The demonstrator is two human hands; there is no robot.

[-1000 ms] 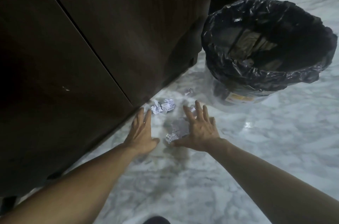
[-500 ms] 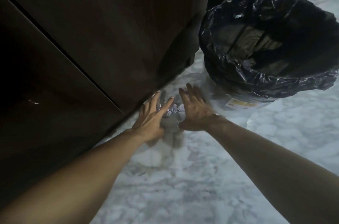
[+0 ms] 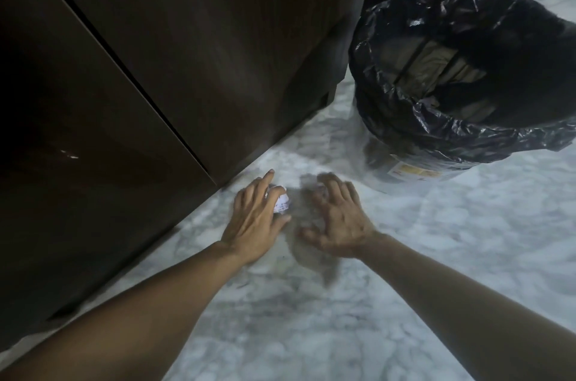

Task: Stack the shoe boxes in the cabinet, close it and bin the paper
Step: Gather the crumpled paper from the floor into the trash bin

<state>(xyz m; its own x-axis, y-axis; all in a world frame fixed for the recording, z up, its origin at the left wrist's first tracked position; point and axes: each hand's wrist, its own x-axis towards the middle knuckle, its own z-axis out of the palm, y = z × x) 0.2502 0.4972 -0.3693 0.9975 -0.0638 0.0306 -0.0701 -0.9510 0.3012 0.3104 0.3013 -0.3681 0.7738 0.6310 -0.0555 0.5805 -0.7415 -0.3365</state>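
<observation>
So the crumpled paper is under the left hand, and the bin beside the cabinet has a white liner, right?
Not quite. The head view shows the bin lined with a black bag, not white. The crumpled paper is indeed under the left hand, beside the cabinet.

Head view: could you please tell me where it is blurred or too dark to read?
Head view: the right hand is motion-blurred at its fingers; the left hand and crumpled paper are sharper; the cabinet doors are nearly black; the bin interior is murky.
</observation>
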